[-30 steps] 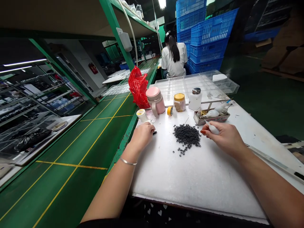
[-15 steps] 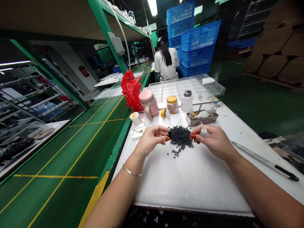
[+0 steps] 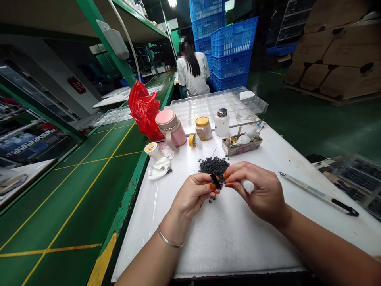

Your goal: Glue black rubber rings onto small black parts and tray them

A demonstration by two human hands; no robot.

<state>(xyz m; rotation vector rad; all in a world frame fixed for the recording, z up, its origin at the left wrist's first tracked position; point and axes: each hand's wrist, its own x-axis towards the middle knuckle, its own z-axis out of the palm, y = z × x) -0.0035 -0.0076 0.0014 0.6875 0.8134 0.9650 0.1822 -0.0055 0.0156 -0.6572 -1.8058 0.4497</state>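
Note:
My left hand [image 3: 198, 194] pinches a small, dark, glossy black piece [image 3: 215, 181] between thumb and fingers, just in front of a heap of small black ring-like parts [image 3: 212, 163]. Close to its right, my right hand [image 3: 258, 190] is closed, with a small white squeeze bottle [image 3: 248, 186] tucked in its fingers. Its thumb and forefinger meet beside the black piece, where something thin shows at the fingertips; I cannot make out what it is. A few loose ring-like parts lie below the heap, partly hidden by my left hand.
Behind the heap stand a pink mug [image 3: 171, 129], yellow tape [image 3: 192, 140], a yellow-lidded jar [image 3: 203, 128], a white bottle [image 3: 222, 122] and a small box of supplies [image 3: 242, 145]. A pen [image 3: 318, 194] lies right. A green conveyor [image 3: 74, 206] runs left. A person [image 3: 193, 73] sits ahead.
My hands have come together from either side of the heap and nearer to me. The black piece now meets my right fingertips. The camera view has turned slightly right.

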